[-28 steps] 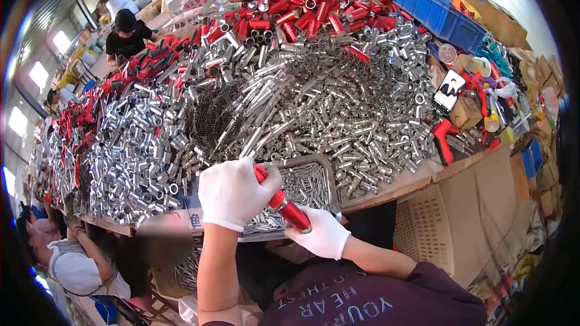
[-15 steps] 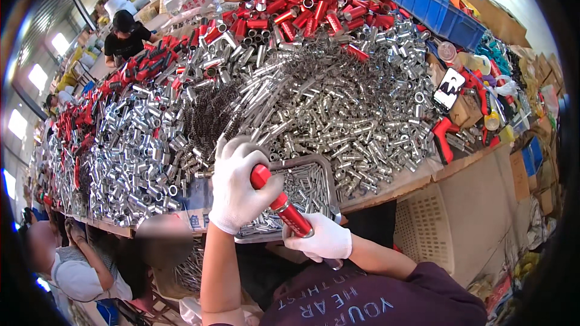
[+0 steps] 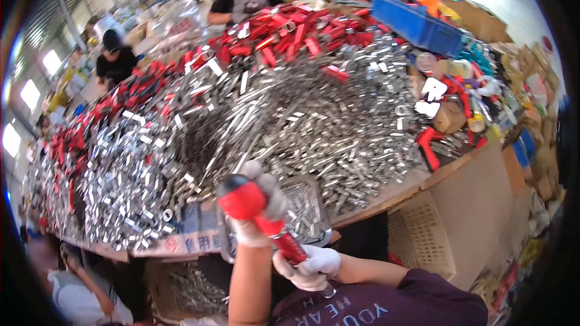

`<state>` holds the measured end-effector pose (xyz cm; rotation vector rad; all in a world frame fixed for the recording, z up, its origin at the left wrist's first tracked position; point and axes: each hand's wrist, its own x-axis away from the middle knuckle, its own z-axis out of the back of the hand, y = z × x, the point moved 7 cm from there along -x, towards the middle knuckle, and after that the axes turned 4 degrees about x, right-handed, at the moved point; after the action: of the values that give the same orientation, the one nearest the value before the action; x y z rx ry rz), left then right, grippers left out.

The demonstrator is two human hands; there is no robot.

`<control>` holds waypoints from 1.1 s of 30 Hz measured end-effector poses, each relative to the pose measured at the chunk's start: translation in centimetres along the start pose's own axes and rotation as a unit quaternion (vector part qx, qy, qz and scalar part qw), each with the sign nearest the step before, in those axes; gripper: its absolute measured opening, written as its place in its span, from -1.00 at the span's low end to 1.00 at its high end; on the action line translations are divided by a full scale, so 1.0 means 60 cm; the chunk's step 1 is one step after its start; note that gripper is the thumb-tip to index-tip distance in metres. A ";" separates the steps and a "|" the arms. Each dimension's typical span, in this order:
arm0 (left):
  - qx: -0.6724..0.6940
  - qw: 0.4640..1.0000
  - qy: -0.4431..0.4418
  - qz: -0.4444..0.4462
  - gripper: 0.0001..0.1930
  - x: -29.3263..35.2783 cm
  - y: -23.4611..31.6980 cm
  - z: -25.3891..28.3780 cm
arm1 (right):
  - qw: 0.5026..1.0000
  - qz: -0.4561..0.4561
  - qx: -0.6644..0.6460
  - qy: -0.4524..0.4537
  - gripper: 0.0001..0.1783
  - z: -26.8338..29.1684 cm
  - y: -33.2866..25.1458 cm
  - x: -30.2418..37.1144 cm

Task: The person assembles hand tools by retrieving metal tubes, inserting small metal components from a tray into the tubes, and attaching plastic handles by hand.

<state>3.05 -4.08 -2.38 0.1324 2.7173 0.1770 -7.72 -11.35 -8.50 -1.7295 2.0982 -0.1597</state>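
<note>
Before me I hold a red cylindrical tool slantwise, with a bulky rounded red-and-black head at its upper end. Motion blurs that head. My left hand, in a white glove, is closed around the tool just behind the head, which partly covers the hand. Lower down, my white-gloved right hand wraps the red barrel. A short metal end pokes out beneath the right hand. Behind the tool sits a grey tray of small metal pins.
Heaped metal sleeves, dark springs, silver fittings and red tubes cover the table. At right are a blue crate, a phone and a red handle. Co-workers sit beyond the table and at lower left.
The tool has been turned, bringing its red-and-black head into sight beside my left hand. Both hands sit slightly lower in the picture. The whole view has shifted a little.
</note>
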 end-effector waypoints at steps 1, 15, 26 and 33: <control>-0.060 0.998 0.029 -0.009 -0.58 0.008 0.013 -0.005 | 1.000 0.011 -0.019 -0.015 -0.57 -0.004 -0.007 -0.001; -0.664 0.696 0.220 -0.160 -0.31 0.014 0.069 -0.049 | 0.928 0.002 0.328 0.177 -0.65 0.025 -0.026 -0.008; -0.090 0.996 0.005 -0.009 -0.37 0.003 0.021 -0.011 | 0.995 -0.072 0.053 0.043 -0.62 0.009 0.041 -0.012; -0.201 0.979 0.043 -0.005 -0.49 0.002 0.028 -0.018 | 0.978 -0.088 0.165 0.094 -0.55 0.002 0.013 0.002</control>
<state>2.59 -2.51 -1.23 -0.0080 2.7012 0.7360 -8.41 -11.27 -8.94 -1.7450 1.9045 -0.7080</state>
